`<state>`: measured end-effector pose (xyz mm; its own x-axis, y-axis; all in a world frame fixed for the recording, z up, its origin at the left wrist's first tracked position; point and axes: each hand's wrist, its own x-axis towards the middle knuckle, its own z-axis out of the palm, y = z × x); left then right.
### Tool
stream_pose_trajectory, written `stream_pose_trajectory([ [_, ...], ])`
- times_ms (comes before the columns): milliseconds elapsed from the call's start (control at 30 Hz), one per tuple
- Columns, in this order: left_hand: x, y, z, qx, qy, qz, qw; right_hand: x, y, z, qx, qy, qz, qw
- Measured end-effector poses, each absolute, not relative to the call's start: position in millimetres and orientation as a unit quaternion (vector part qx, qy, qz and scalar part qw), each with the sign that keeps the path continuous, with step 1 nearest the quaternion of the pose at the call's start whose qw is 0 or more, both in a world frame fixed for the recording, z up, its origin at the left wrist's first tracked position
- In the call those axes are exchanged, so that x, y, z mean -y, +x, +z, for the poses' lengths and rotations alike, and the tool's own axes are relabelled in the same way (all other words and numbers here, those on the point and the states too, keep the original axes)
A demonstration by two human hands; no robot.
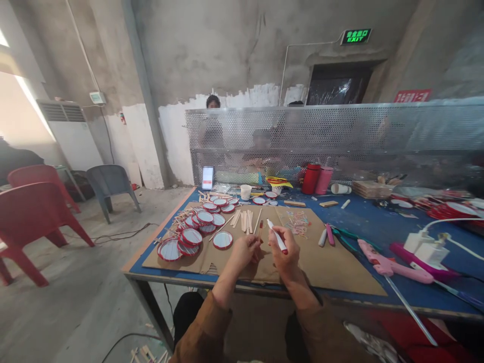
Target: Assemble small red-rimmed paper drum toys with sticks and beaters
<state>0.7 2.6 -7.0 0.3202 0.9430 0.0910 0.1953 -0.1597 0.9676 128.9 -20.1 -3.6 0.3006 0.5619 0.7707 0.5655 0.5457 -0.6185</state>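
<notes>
My left hand (245, 252) is closed, pinching a small flat wooden stick (260, 228) that looks reddish along its upper part. In my right hand (286, 254) is a white marker (277, 235) with a red end, its tip pointing up and to the left, close to the stick but apart from it. Both hands are over a cardboard sheet (321, 272). Beyond them lie several bare wooden sticks (247, 221). A round red-rimmed disc (223, 240) lies left of my left hand, beside a pile of similar discs (191, 236).
Small pastel pieces (298, 223) are scattered on the cardboard. To the right are a pink glue gun (385, 262), green-handled pliers (350, 237) and a power strip (427, 257). Red and pink bottles (311, 179) stand at the back, before a perforated metal screen (242, 136) with people behind.
</notes>
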Motion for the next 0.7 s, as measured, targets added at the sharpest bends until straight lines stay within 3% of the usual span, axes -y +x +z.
stream_pose_trajectory([
  [700, -2.3, -1.8, -5.9, -0.43, 0.653, 0.39, 0.487, 22.5, 129.8, -1.5, 0.571, -0.489, 0.035, 0.658],
])
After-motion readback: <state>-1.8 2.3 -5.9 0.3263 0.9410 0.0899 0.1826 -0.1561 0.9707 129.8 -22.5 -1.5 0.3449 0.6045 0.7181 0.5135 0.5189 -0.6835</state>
